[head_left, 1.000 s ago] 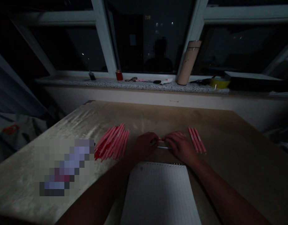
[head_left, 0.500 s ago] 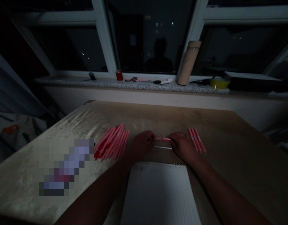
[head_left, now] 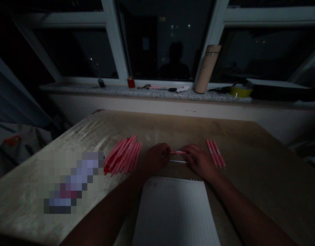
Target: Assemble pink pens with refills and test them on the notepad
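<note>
A pink pen (head_left: pixel 177 152) is held level between my two hands, above the table just past a notepad. My left hand (head_left: pixel 159 155) has its fingers closed on the pen's left end. On the right end, my right hand (head_left: pixel 197 155) pinches it with thumb and fingers. Just below the pen, a thin white stick (head_left: pixel 178 161) lies crosswise, its ends close to my hands; its kind is unclear. Left of my left hand lies a heap of pink pens (head_left: pixel 125 155). Three pink pens (head_left: pixel 215 153) lie side by side to the right of my right hand.
The lined spiral notepad (head_left: pixel 175 212) lies between my forearms on the table (head_left: pixel 265 191). A blurred-out object (head_left: pixel 78 181) is at the left. Along the windowsill (head_left: pixel 157 94) stand a red jar (head_left: pixel 131 82), a tan cylinder (head_left: pixel 208 69) and a yellow tape roll (head_left: pixel 241 91).
The two pink pen pieces had a small gap between them; now they meet as one length. My right hand's fingers have shifted slightly left along it.
</note>
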Motion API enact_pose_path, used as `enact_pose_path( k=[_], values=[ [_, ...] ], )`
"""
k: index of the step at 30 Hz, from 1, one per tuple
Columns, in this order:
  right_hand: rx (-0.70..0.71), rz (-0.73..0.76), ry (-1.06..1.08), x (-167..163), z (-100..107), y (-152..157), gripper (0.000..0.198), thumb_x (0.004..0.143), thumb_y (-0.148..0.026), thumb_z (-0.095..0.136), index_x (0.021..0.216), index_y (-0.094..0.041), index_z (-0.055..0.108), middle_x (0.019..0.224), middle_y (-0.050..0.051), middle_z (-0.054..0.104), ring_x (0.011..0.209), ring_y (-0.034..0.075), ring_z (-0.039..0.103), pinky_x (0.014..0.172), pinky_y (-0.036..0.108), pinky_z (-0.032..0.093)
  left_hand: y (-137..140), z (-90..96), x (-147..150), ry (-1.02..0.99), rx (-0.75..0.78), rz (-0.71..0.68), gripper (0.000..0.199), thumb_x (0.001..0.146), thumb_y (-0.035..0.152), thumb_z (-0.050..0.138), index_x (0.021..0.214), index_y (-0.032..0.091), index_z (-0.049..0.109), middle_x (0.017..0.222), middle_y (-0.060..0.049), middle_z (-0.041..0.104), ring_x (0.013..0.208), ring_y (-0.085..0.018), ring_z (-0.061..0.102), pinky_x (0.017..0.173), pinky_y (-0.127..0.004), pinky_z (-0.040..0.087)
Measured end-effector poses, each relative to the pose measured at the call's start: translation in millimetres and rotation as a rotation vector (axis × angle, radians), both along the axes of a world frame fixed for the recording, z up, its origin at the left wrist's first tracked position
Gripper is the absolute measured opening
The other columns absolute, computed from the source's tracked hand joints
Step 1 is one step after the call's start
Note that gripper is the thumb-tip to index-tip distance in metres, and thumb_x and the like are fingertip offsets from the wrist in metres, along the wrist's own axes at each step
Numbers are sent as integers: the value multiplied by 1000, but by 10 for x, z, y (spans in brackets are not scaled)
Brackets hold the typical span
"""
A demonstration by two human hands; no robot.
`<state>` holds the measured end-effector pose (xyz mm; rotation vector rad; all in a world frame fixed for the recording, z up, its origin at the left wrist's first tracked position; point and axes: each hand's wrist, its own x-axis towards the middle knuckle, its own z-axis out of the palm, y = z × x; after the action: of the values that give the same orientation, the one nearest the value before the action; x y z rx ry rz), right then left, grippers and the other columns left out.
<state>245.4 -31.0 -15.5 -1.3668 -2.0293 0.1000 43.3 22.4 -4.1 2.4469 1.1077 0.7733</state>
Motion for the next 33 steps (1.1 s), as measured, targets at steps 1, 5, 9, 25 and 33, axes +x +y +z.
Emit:
enact_pose_path(
  k=[1, 5, 9, 25, 33],
  values=[
    [1, 3, 3, -7, 0, -3, 16, 85, -18, 49, 95, -20, 62, 93, 7, 64, 91, 21, 56, 82, 36, 41, -1, -1, 2, 0, -2, -8, 10, 81, 26, 51, 83, 18, 58, 81, -1, 62, 72, -13, 55, 68, -24, 42],
    [16, 23, 21, -32, -3, -17, 16, 86, -19, 48, 95, -20, 61, 93, 7, 64, 91, 20, 56, 82, 36, 41, -1, -15, 8, -15, -11, -39, 12, 82, 27, 51, 84, 17, 58, 81, -2, 62, 73, -13, 56, 66, -24, 42],
    [12, 44, 27, -42, 13, -36, 17, 87, -20, 47, 97, -20, 61, 95, 8, 64, 93, 21, 56, 83, 37, 40, 8, -31, 11, -32, -41, -71, 14, 82, 28, 51, 85, 18, 59, 81, -1, 63, 73, -12, 57, 66, -23, 42],
    [69, 76, 25, -43, 39, -47, 14, 85, -16, 49, 93, -20, 60, 92, 7, 65, 89, 21, 57, 80, 38, 42, 50, -42, 1, -83, -78, -62, 19, 79, 35, 59, 85, 18, 64, 80, -1, 65, 72, -12, 59, 67, -22, 44],
    [52, 58, 29, -41, 29, -47, 15, 86, -18, 49, 94, -20, 61, 90, 6, 64, 88, 21, 57, 79, 37, 42, 21, -42, 9, -107, -81, -136, 10, 79, 20, 57, 87, 17, 62, 84, -1, 65, 75, -11, 59, 70, -22, 44]
  ],
)
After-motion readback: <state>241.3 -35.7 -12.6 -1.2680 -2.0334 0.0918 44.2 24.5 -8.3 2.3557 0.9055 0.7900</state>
